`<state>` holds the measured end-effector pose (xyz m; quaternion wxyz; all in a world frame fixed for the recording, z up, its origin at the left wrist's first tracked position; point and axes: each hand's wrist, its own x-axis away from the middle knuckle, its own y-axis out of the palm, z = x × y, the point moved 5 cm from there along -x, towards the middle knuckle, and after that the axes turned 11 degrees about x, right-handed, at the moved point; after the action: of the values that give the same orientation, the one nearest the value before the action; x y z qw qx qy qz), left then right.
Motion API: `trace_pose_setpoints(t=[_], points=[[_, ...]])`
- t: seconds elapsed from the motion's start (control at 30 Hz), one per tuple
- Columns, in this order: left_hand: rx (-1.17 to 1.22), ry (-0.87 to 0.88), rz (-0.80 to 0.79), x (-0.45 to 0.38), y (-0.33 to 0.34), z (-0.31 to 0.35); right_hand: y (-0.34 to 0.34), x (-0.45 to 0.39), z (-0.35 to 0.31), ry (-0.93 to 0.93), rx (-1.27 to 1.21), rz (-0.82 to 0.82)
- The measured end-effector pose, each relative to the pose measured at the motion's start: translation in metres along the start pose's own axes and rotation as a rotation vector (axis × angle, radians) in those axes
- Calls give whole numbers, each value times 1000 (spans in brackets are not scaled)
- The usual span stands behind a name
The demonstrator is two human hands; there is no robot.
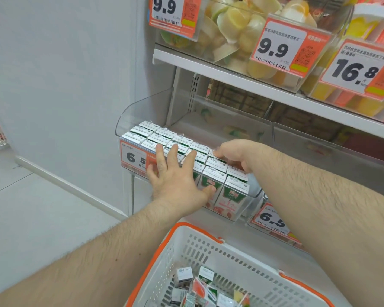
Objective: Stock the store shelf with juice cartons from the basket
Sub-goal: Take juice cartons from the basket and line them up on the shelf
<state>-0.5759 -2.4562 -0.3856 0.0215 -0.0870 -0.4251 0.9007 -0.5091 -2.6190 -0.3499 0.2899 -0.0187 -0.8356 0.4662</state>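
Note:
Rows of green-and-white juice cartons [160, 138] stand packed in a clear plastic shelf bin [142, 107]. My left hand [175, 180] lies flat with spread, straight fingers against the bin's front and the tops of the front cartons. My right hand [235, 154] reaches in from the right, its fingers curled down round one juice carton [216, 161] in the right-hand rows. Below, a white basket with an orange rim [193, 229] holds several loose cartons [184, 273] lying jumbled.
A 6.5 price tag [133, 157] hangs on the bin's front. The white shelf [231, 78] above carries clear bins of jelly cups [235, 25] with orange price cards. The back of the carton bin [208, 125] has free room. A plain wall [64, 85] stands left.

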Motion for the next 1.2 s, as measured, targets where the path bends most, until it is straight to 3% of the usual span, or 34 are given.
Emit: trace_pose_setpoints(t=[0.13,0.27,0.37,0.7,0.83,1.0,1.2], points=[[37,61,41,6,-9,7,-18,11,-2,-78,90,323],[165,167,157,17,-23,15,-44,33,-4,-229,-208,572],[237,231,167,28,-27,18,-54,67,5,-328,-244,711],[395,250,-196,63,13,25,18,157,60,-703,-114,915],[272,266,-461,80,38,19,55,162,85,-749,-73,847],[148,284,-628,101,73,11,107,138,126,-565,-71,605],[-182,273,-821,107,111,-18,158,105,167,-362,-102,359]])
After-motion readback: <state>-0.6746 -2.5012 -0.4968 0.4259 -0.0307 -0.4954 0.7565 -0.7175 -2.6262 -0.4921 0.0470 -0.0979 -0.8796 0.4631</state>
